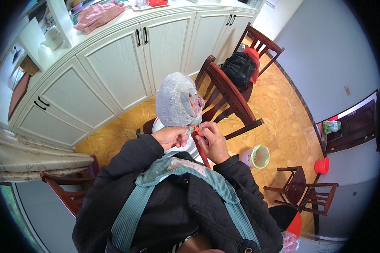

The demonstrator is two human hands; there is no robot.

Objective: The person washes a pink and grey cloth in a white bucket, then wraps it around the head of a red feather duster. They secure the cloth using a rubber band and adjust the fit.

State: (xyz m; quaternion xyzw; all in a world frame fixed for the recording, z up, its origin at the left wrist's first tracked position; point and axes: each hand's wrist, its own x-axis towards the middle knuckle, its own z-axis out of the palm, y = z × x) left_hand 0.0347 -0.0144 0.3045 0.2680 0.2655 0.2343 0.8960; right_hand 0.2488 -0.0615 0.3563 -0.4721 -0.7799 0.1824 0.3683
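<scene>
Ahead of me is a rounded grey-white bundle of towel-like cloth [175, 99]. Pink and red material shows through an opening on its right side. My left hand [171, 137] is closed at the bundle's lower edge, thumb and fingers pressed together on the cloth. Just to its right, my right hand [214, 143] pinches an orange-red strip [197, 130] against the bottom of the bundle. A red stick-like piece [203, 155] slants from below the hands toward my body; its ends are hidden. Under the hands, a white round object [157, 126] is partly covered.
A dark wooden chair [230, 90] stands close on the right; another behind it carries a black bag [239, 69]. A bin [256, 157] is at my right, with small wooden chairs [295, 185] beyond. White cabinets [118, 63] line the far side. A curtain [33, 154] hangs left.
</scene>
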